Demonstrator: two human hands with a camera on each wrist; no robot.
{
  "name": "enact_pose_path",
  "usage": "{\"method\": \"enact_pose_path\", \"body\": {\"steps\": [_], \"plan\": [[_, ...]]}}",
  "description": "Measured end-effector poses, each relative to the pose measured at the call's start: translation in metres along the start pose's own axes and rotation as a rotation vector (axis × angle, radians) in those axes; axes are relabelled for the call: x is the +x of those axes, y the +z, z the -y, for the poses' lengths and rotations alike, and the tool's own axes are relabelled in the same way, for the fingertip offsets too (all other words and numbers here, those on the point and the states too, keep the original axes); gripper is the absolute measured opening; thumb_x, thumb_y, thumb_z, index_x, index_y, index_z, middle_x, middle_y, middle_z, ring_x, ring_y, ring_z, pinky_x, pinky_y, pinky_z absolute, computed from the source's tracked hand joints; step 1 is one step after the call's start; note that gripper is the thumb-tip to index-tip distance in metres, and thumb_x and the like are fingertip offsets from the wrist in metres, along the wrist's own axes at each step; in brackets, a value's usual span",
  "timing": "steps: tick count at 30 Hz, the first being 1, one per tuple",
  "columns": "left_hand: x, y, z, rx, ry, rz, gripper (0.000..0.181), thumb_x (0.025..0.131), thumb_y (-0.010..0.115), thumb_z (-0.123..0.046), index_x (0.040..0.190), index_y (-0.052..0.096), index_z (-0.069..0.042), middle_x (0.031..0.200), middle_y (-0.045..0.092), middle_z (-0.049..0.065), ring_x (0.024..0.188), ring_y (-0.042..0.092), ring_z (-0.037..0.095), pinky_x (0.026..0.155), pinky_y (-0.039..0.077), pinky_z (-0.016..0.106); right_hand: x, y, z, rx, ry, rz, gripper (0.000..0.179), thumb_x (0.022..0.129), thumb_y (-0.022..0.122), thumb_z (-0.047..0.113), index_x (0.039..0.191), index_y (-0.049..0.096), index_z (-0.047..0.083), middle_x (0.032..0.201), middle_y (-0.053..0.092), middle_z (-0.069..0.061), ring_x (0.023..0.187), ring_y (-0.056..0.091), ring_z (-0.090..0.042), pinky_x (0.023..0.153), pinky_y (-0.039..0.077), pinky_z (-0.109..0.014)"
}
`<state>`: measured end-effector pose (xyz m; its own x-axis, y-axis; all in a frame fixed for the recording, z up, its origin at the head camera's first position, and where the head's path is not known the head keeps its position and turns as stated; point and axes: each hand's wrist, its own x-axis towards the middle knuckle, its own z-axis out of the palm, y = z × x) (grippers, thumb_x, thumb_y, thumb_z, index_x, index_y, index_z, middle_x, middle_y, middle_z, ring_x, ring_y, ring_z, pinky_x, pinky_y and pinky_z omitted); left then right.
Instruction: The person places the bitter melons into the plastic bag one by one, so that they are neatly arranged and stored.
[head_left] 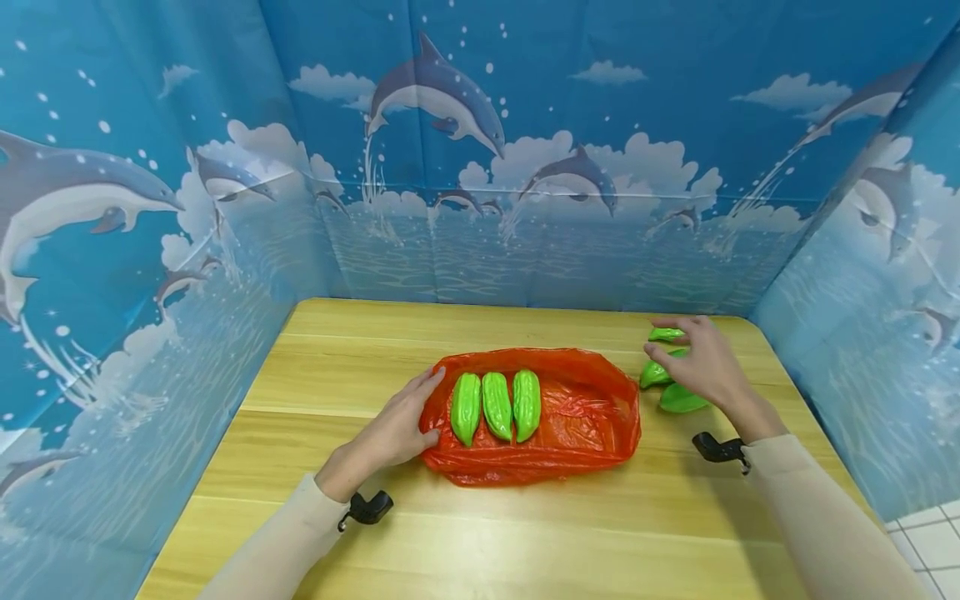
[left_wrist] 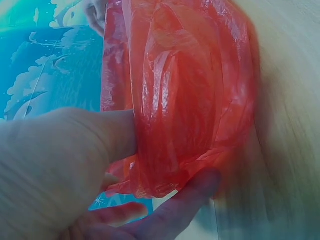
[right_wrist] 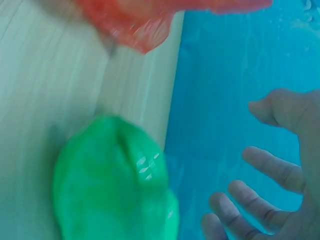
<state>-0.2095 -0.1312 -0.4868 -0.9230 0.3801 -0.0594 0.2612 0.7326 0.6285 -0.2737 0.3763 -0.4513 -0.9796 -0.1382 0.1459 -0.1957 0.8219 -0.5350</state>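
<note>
A red plastic bag [head_left: 577, 417] lies spread wide on the table, with three long, ridged green gourds [head_left: 497, 406] side by side in its left half. My left hand [head_left: 393, 425] grips the bag's left end; in the left wrist view the thumb goes behind the film and the fingers [left_wrist: 200, 187] lie along its outside. To the right of the bag, over several more green gourds [head_left: 681, 398], hovers my right hand [head_left: 701, 362], fingers spread and nothing held. It partly hides them in the head view. One ridged gourd [right_wrist: 115, 180] looms large in the right wrist view.
The wooden table [head_left: 480, 533] carries all of this. A blue dolphin-print curtain [head_left: 525, 250] stands along its back and both sides. Black cameras [head_left: 367, 507] are strapped at both wrists. White floor tiles [head_left: 933, 533] show at the lower right.
</note>
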Motion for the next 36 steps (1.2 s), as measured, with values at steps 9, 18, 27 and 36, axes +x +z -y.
{"method": "enact_pose_path", "body": {"steps": [9, 18, 27, 36], "plan": [[0.000, 0.001, 0.000, -0.008, -0.008, -0.003, 0.100, 0.099, 0.086, -0.002, 0.184, 0.035, -0.008, 0.192, 0.029, 0.024, 0.173, 0.040, 0.052, 0.139, 0.041, 0.069, -0.002, 0.002, -0.030, -0.012, 0.044, 0.004, 0.066, 0.115, 0.072, 0.046, 0.159, 0.066, -0.003, 0.170, 0.040, -0.047, 0.145, 0.049, -0.067, 0.107, 0.050, -0.082], [0.000, 0.002, 0.002, -0.010, -0.020, 0.014, 0.097, 0.101, 0.086, -0.007, 0.184, 0.036, -0.011, 0.192, 0.029, 0.023, 0.173, 0.040, 0.053, 0.138, 0.042, 0.071, -0.004, 0.007, -0.049, -0.072, 0.109, 0.019, 0.080, 0.113, 0.072, 0.056, 0.166, 0.057, -0.002, 0.164, 0.040, -0.053, 0.149, 0.035, -0.072, 0.105, 0.040, -0.085], [0.000, 0.002, 0.004, -0.004, -0.007, 0.043, 0.098, 0.103, 0.087, -0.011, 0.185, 0.034, -0.013, 0.192, 0.028, 0.026, 0.173, 0.039, 0.054, 0.137, 0.041, 0.073, -0.006, 0.007, -0.056, -0.062, 0.190, 0.118, 0.096, 0.110, 0.070, 0.067, 0.173, 0.048, -0.002, 0.168, 0.028, -0.057, 0.152, 0.027, -0.074, 0.104, 0.042, -0.089], [-0.001, 0.003, 0.005, -0.001, -0.008, 0.046, 0.099, 0.101, 0.086, -0.010, 0.185, 0.034, -0.013, 0.191, 0.029, 0.029, 0.172, 0.040, 0.055, 0.138, 0.041, 0.073, -0.002, 0.007, -0.061, -0.054, 0.209, 0.210, 0.105, 0.108, 0.070, 0.073, 0.177, 0.040, 0.000, 0.173, 0.013, -0.060, 0.157, 0.021, -0.077, 0.108, 0.041, -0.092]]}}
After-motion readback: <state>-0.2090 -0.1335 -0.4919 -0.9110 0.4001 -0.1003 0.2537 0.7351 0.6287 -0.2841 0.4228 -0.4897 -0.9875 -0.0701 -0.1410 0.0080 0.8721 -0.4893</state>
